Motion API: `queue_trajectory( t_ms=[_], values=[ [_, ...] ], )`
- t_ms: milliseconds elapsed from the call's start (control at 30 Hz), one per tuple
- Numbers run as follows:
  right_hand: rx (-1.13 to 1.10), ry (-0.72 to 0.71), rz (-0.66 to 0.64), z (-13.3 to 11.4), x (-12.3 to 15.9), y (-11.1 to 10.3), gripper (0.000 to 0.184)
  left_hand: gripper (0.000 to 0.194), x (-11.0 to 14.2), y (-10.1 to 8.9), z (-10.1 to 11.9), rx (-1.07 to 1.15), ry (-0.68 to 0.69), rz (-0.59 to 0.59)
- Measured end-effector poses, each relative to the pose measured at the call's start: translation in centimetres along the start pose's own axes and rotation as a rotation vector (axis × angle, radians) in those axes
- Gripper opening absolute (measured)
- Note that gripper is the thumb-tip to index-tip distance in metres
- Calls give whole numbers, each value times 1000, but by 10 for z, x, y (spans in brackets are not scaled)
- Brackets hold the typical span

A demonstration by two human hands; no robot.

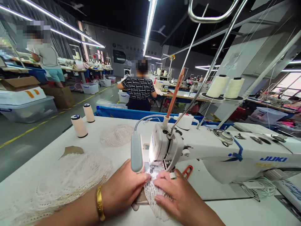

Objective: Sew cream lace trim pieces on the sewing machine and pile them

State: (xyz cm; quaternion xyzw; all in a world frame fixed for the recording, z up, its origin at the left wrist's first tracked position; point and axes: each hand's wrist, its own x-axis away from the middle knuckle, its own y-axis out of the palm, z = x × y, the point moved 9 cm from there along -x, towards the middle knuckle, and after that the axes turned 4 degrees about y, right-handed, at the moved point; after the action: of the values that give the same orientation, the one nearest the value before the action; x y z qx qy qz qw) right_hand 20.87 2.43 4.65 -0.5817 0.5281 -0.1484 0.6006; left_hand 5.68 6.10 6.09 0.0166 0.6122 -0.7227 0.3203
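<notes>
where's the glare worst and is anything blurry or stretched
Head view: glare washes out part of the lace at the sewing machine; head view: the lace pile looks soft and stretched toward the lower left; head view: pixelation hides the head of the co-worker ahead.

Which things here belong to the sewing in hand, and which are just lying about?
In use: left hand, right hand, the white lace they touch, the JUKI sewing machine; probably the similar lace pile.

Apparently lying about: thread cones at left, the red tool beyond the right hand, a cardboard box on the floor.
</notes>
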Motion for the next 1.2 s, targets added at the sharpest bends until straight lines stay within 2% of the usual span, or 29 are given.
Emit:
queue_trajectory(
  t_ms=[67, 167, 267, 367, 433, 500, 800, 1067, 1200],
  values=[
    [89, 54, -27, 8, -1, 5, 14, 26, 2, 11, 0, -7, -16, -29],
    [231, 101, 102, 19, 0, -3, 28, 21, 4, 24, 2, 4, -36, -90],
    [82, 20, 116, 6, 0, 0, 27, 11, 4, 32, 7, -3, -32, -155],
    [-40, -38, -25, -13, 0, 15, 27, 15, 2, 29, 13, 41, 21, -120],
    [-6, -9, -112, -16, 0, 23, 28, 21, 2, 23, 16, 85, 61, -66],
    [32, 27, -146, -13, 1, 24, 27, 23, 2, 18, 19, 84, 93, -22],
    [12, 49, -141, -4, 2, 28, 24, 21, 3, 18, 25, -11, 119, 43],
    [35, 27, 12, -8, 1, 15, 32, 25, 2, 20, 20, -61, 99, 17],
    [39, -5, -43, -11, 2, 21, 34, 26, 1, 19, 21, -59, 114, 23]
  ],
)
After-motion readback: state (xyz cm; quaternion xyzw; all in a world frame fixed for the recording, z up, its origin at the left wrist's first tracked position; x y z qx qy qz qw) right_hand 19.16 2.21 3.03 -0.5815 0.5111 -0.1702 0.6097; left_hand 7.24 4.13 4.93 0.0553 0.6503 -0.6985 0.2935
